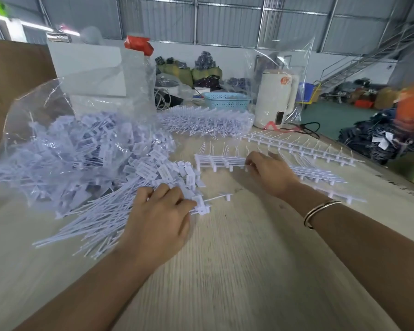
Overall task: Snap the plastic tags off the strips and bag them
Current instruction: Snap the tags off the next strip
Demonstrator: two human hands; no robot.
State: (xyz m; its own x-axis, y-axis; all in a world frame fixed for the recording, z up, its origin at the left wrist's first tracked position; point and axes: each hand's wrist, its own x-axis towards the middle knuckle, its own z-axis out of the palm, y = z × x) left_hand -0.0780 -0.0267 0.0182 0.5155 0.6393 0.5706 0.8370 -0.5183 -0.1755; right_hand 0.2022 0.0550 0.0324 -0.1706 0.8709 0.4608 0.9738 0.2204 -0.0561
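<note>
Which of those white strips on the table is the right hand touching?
The nearest strip: the right hand pinches its right end, while the others lie untouched farther right.

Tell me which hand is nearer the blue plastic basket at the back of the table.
Right. The right hand rests on a white plastic strip mid-table, below the blue plastic basket. The left hand lies further toward the near edge, on the loose white tags.
</note>
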